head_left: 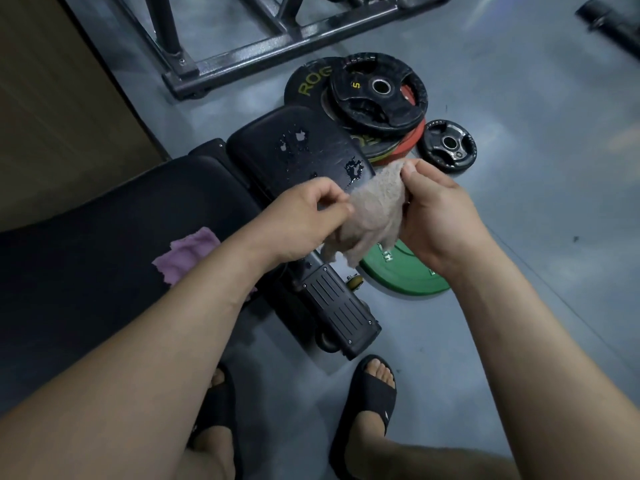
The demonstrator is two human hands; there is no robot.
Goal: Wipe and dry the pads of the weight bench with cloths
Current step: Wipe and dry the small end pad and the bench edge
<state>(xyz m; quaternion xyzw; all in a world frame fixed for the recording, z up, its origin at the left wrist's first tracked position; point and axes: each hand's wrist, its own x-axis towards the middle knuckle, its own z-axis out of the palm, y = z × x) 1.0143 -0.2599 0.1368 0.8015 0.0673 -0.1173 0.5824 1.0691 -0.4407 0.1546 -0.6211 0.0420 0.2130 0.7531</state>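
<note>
Both my forearms bare, extended forward and converging. Left hand (304, 216) pinches one edge of the beige cloth (375, 213), fingers curled. Right hand (441, 216) grips the opposite edge, thumb on top. Hands near each other, not touching.

Grey, smooth floor (519, 271) all round the stack of weight plates (377, 98), dim, with a faint sheen. Beyond the stack, dark steel frame (277, 46) resting on the floor. Just right of the stack, small black plate (448, 145) lying flat; nearer than the stack, green plate (405, 271), flat too. Far left of the stack, brown panel (52, 98). Far right and beyond, blurred dark bar (609, 22).
</note>
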